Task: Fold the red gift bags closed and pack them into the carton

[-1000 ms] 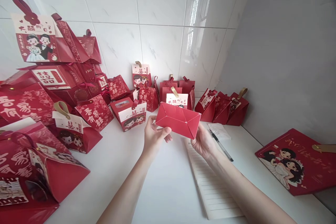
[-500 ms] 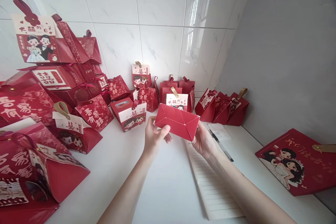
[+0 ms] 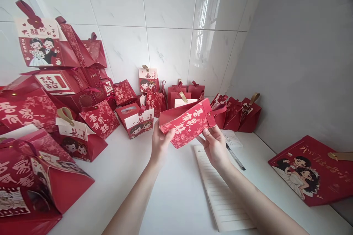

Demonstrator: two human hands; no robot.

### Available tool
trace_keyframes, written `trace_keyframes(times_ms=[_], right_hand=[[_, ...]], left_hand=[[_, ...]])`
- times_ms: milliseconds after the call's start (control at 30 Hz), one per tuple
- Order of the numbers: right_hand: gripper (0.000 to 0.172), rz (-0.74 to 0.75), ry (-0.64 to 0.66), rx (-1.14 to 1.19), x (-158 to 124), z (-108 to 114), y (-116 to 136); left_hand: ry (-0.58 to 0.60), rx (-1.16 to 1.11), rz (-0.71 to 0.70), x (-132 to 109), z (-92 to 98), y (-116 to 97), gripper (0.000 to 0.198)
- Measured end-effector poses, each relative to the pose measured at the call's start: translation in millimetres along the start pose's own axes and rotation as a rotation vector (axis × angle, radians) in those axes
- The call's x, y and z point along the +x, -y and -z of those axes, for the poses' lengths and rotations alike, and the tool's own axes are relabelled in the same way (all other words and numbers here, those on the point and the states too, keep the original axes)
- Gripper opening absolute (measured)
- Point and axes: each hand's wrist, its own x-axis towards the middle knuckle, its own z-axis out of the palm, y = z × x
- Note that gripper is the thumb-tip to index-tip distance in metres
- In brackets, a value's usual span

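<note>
A red paper gift box (image 3: 189, 123) with pale lettering, a flower pattern and a red ribbon loop is held in the air over the white table (image 3: 165, 198). It lies tilted, its ribbon end pointing up to the right. My left hand (image 3: 160, 141) grips its lower left end, thumb on the printed face and the other fingers hidden behind. At the ribbon end, my right hand (image 3: 215, 145) pinches the lower edge between thumb and fingers. A lined notebook (image 3: 224, 194) lies under my right forearm, with a black pen (image 3: 235, 157) beside it.
Many red gift boxes are piled on the left, topped by a box with a couple printed on it (image 3: 41, 47). Several more boxes (image 3: 154, 102) stand along the tiled wall (image 3: 171, 0). A larger red box (image 3: 314, 170) leans at the right by the grey wall (image 3: 298, 62).
The gift box has been turned: its plain folded base faced me before, and its printed side with the ribbon now does. My right hand has shifted its hold to the ribbon end.
</note>
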Motion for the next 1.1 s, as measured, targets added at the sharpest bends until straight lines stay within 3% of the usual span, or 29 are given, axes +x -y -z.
trace_keyframes(times_ms=[100,233,333,500,600,767,967,1100], right_hand=[[0.024,-0.01,-0.004,0.083,6.2,3.2,-3.2],[0.03,-0.015,-0.113,0.141,14.2,7.5,-4.5],[0.033,-0.018,-0.162,0.16,15.8,8.3,-3.5],[0.026,-0.043,-0.037,0.209,12.2,8.1,0.9],[0.024,-0.063,-0.028,0.187,10.2,7.7,3.7],[0.03,-0.048,-0.01,0.04,7.0,2.4,6.3],[0.04,-0.077,0.003,-0.044,0.1,-6.8,9.1],[0.037,-0.108,0.005,-0.034,-2.1,-8.6,12.2]], left_hand=[[0.099,0.037,-0.089,-1.9,0.5,-5.0,0.067],[0.187,0.126,-0.116,-3.3,-1.3,-12.0,0.076],[0.196,0.131,-0.111,-2.8,-2.9,-14.2,0.077],[0.176,0.096,-0.081,-1.1,-2.6,-11.2,0.072],[0.112,0.079,-0.035,-1.2,-2.8,-7.0,0.072],[-0.094,0.059,0.225,-2.0,-3.3,-3.0,0.057],[-0.08,0.013,0.597,1.4,-3.1,-6.4,0.048],[-0.025,0.011,0.691,3.3,0.6,-5.8,0.047]])
